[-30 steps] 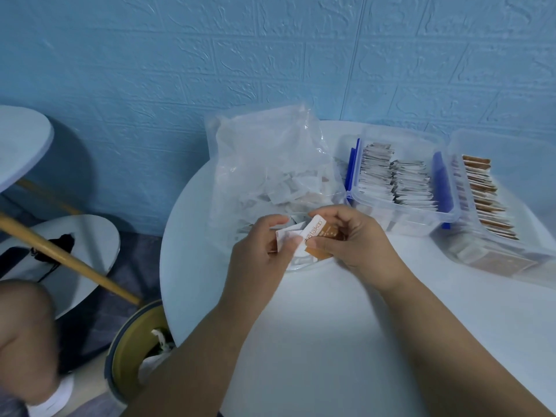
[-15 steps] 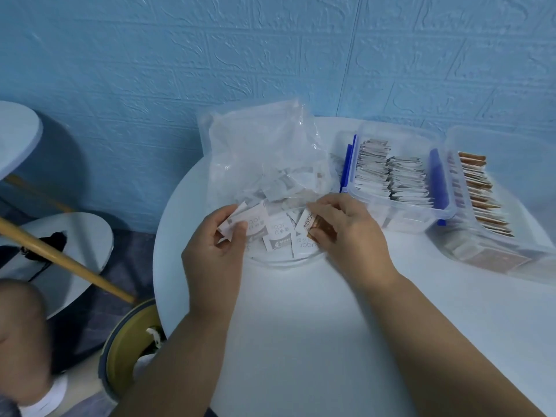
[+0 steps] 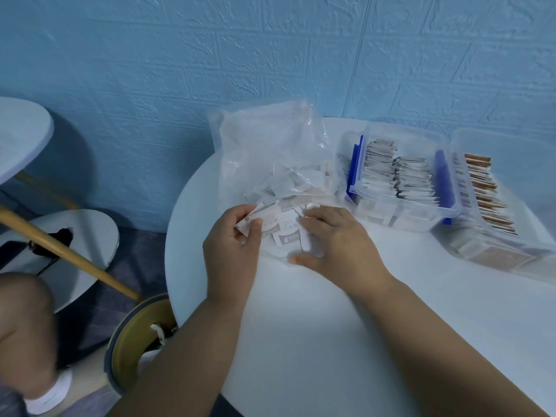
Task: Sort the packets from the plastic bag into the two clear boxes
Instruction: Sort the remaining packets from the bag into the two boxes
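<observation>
Left grip (image 3: 231, 251) pinches white packets (image 3: 268, 224); right grip (image 3: 337, 242) flat, empty, at plastic bag (image 3: 264, 145) mouth. Fan them, check colour before boxing.

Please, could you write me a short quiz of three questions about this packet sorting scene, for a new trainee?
1. True or false: the left hand pinches white packets.
2. The clear box next to the plastic bag holds packets whose edges are: A) grey and white, B) brown, C) green.
3. Fill in: the brown-edged packets stand in the second clear box, on the far ____ of the table.
Key: 1 true; 2 A; 3 right.
</observation>
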`<control>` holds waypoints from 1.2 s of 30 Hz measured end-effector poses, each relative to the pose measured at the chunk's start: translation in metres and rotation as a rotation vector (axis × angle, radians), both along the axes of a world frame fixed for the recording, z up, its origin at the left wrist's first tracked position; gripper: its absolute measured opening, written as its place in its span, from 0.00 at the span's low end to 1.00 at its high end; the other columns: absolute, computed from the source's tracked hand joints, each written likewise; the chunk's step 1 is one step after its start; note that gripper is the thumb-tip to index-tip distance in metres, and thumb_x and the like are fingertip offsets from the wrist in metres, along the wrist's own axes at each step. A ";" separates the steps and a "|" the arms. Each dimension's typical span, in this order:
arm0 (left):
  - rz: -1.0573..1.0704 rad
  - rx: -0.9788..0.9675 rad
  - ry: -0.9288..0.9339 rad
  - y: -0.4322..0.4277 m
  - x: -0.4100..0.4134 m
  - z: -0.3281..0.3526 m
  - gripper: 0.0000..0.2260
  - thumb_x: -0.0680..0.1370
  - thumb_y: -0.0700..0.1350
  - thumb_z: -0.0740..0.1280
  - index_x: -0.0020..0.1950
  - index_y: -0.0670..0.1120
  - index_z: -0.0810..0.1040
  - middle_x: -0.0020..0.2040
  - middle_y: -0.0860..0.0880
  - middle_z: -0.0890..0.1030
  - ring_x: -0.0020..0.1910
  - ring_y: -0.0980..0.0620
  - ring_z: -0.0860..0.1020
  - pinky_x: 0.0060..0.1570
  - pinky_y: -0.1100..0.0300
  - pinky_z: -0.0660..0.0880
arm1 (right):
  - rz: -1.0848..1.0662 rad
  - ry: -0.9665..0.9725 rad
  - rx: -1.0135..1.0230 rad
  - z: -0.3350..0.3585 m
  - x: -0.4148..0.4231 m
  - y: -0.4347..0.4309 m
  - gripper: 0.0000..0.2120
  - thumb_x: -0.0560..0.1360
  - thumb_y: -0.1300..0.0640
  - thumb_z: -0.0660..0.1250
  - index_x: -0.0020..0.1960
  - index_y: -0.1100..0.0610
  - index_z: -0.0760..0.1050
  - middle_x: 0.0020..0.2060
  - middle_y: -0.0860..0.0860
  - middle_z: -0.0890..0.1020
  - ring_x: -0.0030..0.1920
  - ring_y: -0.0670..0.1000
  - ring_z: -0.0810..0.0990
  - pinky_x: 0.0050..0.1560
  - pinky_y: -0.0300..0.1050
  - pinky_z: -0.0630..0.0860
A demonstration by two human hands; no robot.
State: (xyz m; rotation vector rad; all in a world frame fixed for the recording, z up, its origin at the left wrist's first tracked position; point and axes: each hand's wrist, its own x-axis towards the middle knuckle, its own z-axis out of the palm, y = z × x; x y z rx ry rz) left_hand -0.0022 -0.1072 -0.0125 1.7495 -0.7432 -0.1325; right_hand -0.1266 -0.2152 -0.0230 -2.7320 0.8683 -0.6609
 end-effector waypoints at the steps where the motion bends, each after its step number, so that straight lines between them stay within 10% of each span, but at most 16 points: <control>1: -0.015 -0.001 -0.010 0.000 -0.001 0.001 0.06 0.76 0.40 0.67 0.52 0.49 0.77 0.49 0.52 0.80 0.49 0.54 0.79 0.43 0.72 0.75 | -0.010 0.029 0.007 0.001 -0.001 0.000 0.32 0.59 0.37 0.68 0.55 0.57 0.80 0.54 0.52 0.81 0.56 0.58 0.78 0.59 0.50 0.72; 13: 0.095 -0.055 0.013 -0.003 -0.002 0.005 0.06 0.77 0.42 0.65 0.50 0.48 0.68 0.50 0.53 0.74 0.51 0.55 0.74 0.37 0.78 0.71 | 0.087 0.278 -0.067 0.005 0.009 -0.001 0.40 0.65 0.30 0.41 0.70 0.45 0.65 0.70 0.39 0.65 0.63 0.54 0.64 0.61 0.47 0.60; 28: 0.061 -0.133 -0.007 -0.001 -0.001 0.003 0.06 0.77 0.41 0.65 0.50 0.47 0.68 0.50 0.53 0.75 0.53 0.54 0.76 0.37 0.76 0.73 | 0.196 -0.290 -0.245 -0.013 0.009 -0.009 0.16 0.75 0.45 0.60 0.43 0.53 0.82 0.39 0.46 0.83 0.43 0.52 0.77 0.42 0.46 0.76; 36: -0.042 -0.062 -0.102 -0.002 -0.001 -0.001 0.09 0.77 0.39 0.65 0.56 0.44 0.77 0.48 0.55 0.76 0.48 0.55 0.76 0.43 0.80 0.68 | -0.006 -0.538 0.388 0.003 -0.001 -0.003 0.06 0.76 0.55 0.64 0.41 0.51 0.75 0.30 0.47 0.77 0.31 0.46 0.73 0.37 0.43 0.71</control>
